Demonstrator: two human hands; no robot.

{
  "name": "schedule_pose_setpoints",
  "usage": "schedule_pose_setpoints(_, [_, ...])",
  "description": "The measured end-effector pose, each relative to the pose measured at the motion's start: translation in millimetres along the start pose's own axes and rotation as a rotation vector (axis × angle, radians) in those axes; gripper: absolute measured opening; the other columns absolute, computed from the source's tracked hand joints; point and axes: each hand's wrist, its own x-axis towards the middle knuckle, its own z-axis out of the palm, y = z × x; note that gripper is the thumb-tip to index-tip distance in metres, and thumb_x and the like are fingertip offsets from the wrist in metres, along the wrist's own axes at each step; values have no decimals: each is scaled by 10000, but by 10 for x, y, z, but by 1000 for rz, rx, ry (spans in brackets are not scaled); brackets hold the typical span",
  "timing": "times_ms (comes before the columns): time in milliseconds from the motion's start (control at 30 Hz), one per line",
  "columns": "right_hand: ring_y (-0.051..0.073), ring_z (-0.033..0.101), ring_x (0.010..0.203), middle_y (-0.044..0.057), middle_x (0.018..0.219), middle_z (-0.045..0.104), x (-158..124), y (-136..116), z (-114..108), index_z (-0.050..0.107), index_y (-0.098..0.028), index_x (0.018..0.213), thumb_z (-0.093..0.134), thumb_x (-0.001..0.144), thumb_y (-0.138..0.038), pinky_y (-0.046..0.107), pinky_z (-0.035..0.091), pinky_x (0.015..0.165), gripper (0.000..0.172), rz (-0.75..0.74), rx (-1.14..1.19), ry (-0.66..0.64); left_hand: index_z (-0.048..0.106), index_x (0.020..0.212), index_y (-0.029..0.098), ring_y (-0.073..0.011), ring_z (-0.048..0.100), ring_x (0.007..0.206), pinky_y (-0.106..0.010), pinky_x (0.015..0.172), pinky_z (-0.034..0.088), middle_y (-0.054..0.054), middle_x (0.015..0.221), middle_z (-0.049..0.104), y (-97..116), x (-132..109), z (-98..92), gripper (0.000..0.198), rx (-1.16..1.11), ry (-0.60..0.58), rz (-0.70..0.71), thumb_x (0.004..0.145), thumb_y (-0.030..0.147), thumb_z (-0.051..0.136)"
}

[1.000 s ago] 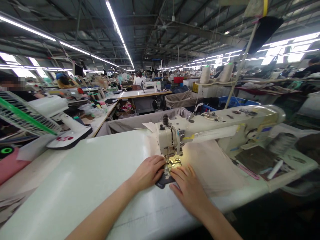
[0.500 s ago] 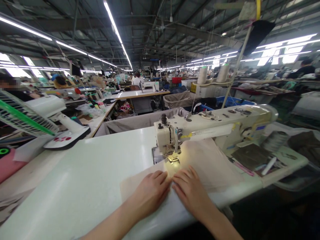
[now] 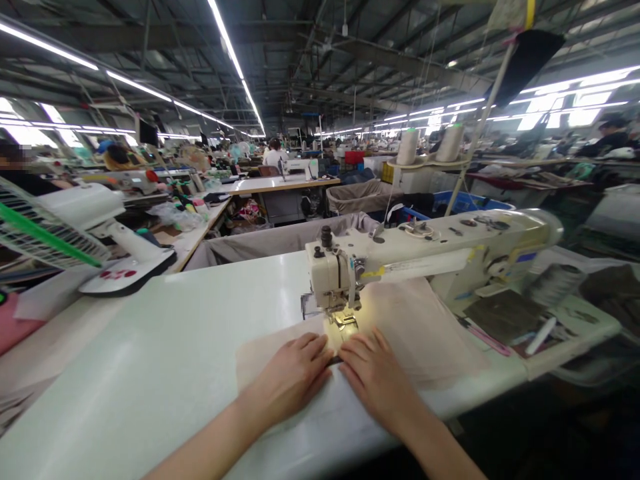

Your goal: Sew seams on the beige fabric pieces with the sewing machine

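Head view. Presses left hand (image 3: pixel 295 370) flat, palm down, fingers stretched out, onto pale cloth (image 3: pixel 425 333) on white table (image 3: pixel 175 347). Lays right hand (image 3: pixel 373 380) just beside it, likewise spread and flat, clasping nothing. Rests fingertips near lit presser foot (image 3: pixel 345 321) of sewing machine (image 3: pixel 450 253). Has cloth lying under that foot and rightward beneath the machine's arm. Faces white fan (image 3: pixel 100 227) at far left, thread cones (image 3: pixel 409 147) behind.

A thin, pale beige fabric sheet (image 3: pixel 420 333) lies flat on the white worktop (image 3: pixel 175 347), passing under the cream sewing machine's (image 3: pixel 425 257) lit presser foot (image 3: pixel 345 321), with a small dark piece (image 3: pixel 335 361) at its near edge.
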Motion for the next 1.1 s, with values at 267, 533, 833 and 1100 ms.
schedule_pose_setpoints(267, [239, 590, 1127, 37, 1078, 704, 304, 61, 38, 669, -230, 1069, 574, 1004, -204, 536, 330, 1122, 118, -6, -70, 9, 656, 1111, 204, -262, 630, 1085, -412, 940, 549, -110, 1141, 675, -353, 164, 3, 211, -43, 61, 41, 1022, 288, 484])
schedule_pose_setpoints(533, [261, 580, 1151, 66, 1150, 703, 283, 94, 74, 672, -237, 1155, 540, 1023, -237, 562, 325, 1126, 187, -9, -29, 30, 630, 1164, 199, -241, 627, 1044, -391, 945, 537, -97, 1112, 667, -527, 271, 2, 221, -21, 25, 15, 1020, 290, 489])
schedule_pose_setpoints(833, [252, 589, 1167, 41, 1171, 707, 128, -26, 52, 664, -241, 1131, 590, 990, -207, 572, 309, 1142, 163, 23, -11, 9, 608, 1214, 208, -245, 620, 1058, -392, 934, 532, -96, 1123, 666, -549, 246, 28, 248, -12, 60, 11, 1024, 300, 478])
schedule_pose_setpoints(1100, [260, 589, 1179, 54, 1226, 695, 61, -22, 74, 656, -244, 1182, 566, 1000, -203, 602, 288, 1156, 207, 41, 36, -2, 651, 1204, 211, -252, 623, 1043, -396, 926, 533, -96, 1122, 677, -509, 274, -70, 260, -21, 27, -32, 1004, 261, 493])
